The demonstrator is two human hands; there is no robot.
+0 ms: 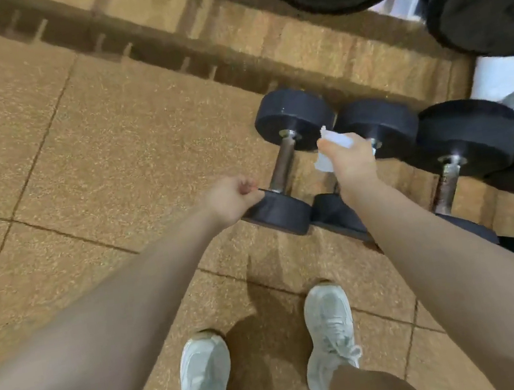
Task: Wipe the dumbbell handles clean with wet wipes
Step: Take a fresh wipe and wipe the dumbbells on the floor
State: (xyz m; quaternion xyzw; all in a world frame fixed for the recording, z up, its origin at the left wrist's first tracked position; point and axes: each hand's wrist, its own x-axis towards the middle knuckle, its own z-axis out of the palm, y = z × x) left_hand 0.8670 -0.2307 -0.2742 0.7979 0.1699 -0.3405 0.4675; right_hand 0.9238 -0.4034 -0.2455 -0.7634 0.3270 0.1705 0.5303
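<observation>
Standing in pale shoes (330, 336) at 6 o'clock. Left hand (233, 198) curling, touching the near head of the dumbbell (284, 161) on the floor; whether gripping, impossible to tell. Right hand (351, 161) pinching a limp wipe (330, 148). Handle running 12 to 6 o'clock, probably heavy, rigid, rolling easily; best steadying by a head.
</observation>
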